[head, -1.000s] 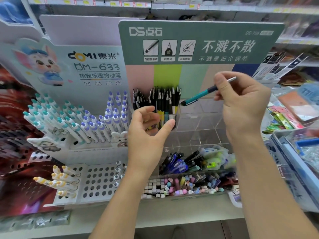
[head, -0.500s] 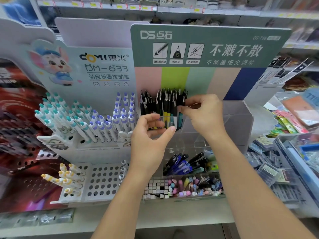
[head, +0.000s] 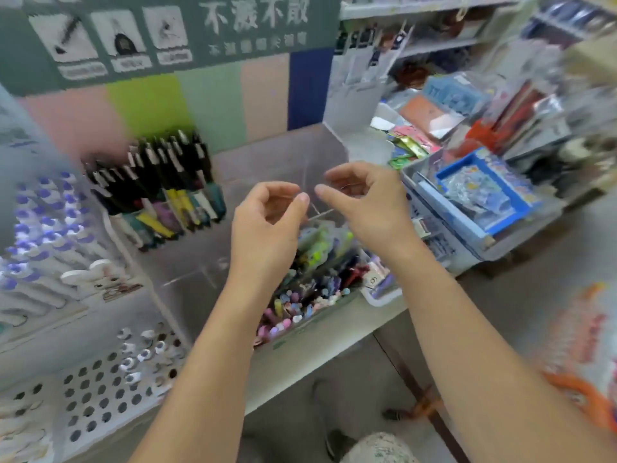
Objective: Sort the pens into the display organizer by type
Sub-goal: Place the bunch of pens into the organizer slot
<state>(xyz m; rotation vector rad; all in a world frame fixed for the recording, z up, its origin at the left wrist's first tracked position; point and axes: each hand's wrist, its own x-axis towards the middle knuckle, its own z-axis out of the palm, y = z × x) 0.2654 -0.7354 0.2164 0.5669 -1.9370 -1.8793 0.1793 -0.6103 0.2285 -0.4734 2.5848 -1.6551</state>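
The clear acrylic display organizer (head: 293,152) stands under a green sign. Dark-capped pens (head: 167,182) fill its upper left compartments, the teal pen among them at their right end. A heap of mixed loose pens (head: 320,262) lies in its lower front tray. My left hand (head: 267,225) and my right hand (head: 364,202) hover side by side above that heap, fingers loosely curled, nothing in either. The frame is blurred by head motion.
White and purple pens (head: 43,228) fill a rack at the left, above a white perforated holder (head: 100,396). Blue trays of packaged stationery (head: 484,192) crowd the shelf at the right. The floor and a shoe (head: 337,442) show below the shelf edge.
My right hand set the teal pen into the dark-capped pen compartment and let go. Both hands then moved right, over the loose pen heap. The camera swung down and to the right.
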